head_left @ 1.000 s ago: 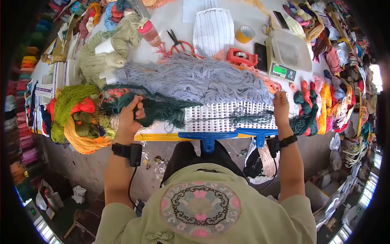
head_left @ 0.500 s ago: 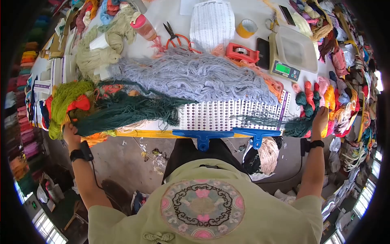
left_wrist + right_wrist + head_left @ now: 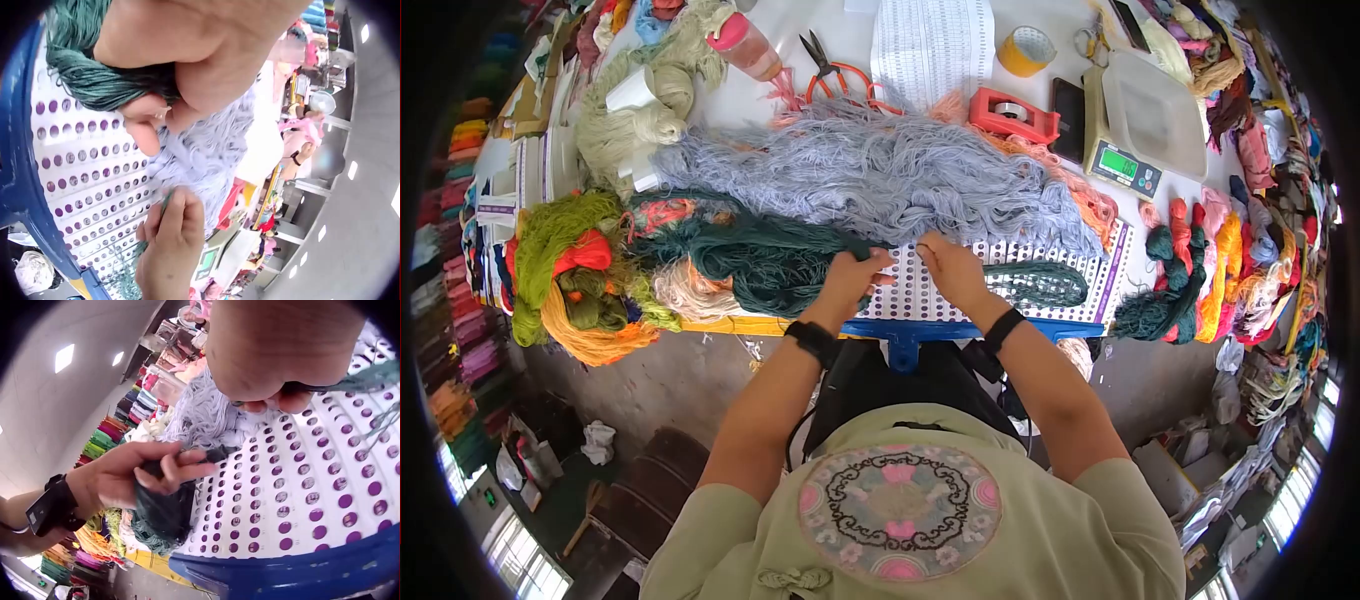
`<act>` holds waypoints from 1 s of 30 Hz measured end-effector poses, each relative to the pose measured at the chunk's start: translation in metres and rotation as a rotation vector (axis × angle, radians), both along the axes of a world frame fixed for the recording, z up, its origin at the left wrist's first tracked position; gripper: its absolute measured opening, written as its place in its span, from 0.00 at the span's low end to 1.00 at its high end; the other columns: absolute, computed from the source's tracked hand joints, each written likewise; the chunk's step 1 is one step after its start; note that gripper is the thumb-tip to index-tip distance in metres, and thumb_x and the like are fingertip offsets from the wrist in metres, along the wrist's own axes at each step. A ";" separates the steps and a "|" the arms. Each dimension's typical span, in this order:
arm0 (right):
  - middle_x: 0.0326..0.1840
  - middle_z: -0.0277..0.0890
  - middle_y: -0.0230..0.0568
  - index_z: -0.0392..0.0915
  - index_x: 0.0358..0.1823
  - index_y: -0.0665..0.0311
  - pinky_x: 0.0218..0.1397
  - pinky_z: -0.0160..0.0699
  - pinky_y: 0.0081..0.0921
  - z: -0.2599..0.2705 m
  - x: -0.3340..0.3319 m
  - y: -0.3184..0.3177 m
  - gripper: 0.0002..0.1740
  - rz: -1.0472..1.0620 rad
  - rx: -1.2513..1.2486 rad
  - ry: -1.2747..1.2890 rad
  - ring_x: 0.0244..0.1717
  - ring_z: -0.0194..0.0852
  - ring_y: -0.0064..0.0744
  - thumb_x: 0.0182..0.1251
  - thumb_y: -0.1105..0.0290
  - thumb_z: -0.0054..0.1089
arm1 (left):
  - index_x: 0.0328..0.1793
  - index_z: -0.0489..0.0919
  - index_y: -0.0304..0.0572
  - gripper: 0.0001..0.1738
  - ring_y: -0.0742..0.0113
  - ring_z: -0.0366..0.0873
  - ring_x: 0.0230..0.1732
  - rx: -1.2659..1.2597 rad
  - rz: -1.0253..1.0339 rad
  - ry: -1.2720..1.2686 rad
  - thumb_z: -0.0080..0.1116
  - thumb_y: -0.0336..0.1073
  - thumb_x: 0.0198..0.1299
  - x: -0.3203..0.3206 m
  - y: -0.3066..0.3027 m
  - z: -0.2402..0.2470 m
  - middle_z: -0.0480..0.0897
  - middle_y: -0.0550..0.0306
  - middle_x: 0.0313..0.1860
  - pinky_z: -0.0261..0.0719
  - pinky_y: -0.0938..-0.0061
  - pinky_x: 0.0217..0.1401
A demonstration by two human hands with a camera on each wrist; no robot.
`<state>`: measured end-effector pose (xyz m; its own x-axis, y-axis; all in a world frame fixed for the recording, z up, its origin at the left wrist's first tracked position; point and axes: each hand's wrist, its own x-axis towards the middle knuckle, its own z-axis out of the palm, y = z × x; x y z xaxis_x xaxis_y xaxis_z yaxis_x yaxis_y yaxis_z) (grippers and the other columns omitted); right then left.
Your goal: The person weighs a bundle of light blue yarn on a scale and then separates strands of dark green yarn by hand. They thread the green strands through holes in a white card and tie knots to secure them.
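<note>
Both hands are close together over a white sheet with rows of purple-and-dark dots. My left hand grips the right end of a thick dark green yarn hank, some of its fingers loosely extended in the right wrist view. My right hand pinches a thin bunch of dark green strands between thumb and curled fingers. A thin looped length of green yarn lies on the sheet to its right. Behind both hands spreads a large heap of lavender yarn.
A blue clip grips the front table edge. Olive yarn and orange yarn lie at left. Beyond the lavender heap are scissors, a red tape dispenser and a scale. Colored skeins line the right side.
My hands spread far apart to the left and right, then came together at the middle of the sheet. The green hank lies more bunched, and the thin green length at right now forms a loop.
</note>
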<state>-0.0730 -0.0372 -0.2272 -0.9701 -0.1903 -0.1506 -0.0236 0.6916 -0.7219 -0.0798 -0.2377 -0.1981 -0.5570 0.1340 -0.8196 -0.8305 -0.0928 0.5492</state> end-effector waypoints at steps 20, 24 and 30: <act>0.18 0.75 0.43 0.68 0.42 0.52 0.22 0.71 0.41 0.003 0.009 -0.018 0.07 -0.049 0.112 0.070 0.21 0.77 0.47 0.68 0.62 0.54 | 0.24 0.77 0.29 0.16 0.72 0.69 0.16 -0.068 -0.197 0.306 0.60 0.37 0.56 0.000 0.016 -0.040 0.74 0.53 0.15 0.67 0.71 0.21; 0.17 0.74 0.45 0.67 0.43 0.53 0.22 0.71 0.44 0.001 0.005 -0.019 0.08 -0.045 0.121 0.024 0.21 0.77 0.51 0.68 0.63 0.55 | 0.19 0.76 0.30 0.15 0.71 0.69 0.14 -0.157 -0.344 0.318 0.59 0.35 0.52 -0.009 0.016 -0.045 0.74 0.53 0.12 0.68 0.71 0.21; 0.21 0.77 0.43 0.68 0.44 0.53 0.24 0.72 0.43 0.003 0.005 -0.018 0.10 -0.046 0.080 0.003 0.22 0.78 0.51 0.67 0.61 0.57 | 0.22 0.78 0.29 0.14 0.66 0.76 0.14 -0.330 -0.514 0.480 0.58 0.35 0.51 -0.017 0.007 -0.029 0.80 0.49 0.16 0.75 0.73 0.24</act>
<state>-0.0678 -0.0557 -0.2241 -0.9780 -0.1327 -0.1609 0.0078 0.7476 -0.6641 -0.0972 -0.2306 -0.2267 -0.7952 0.2625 -0.5466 -0.3889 0.4710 0.7918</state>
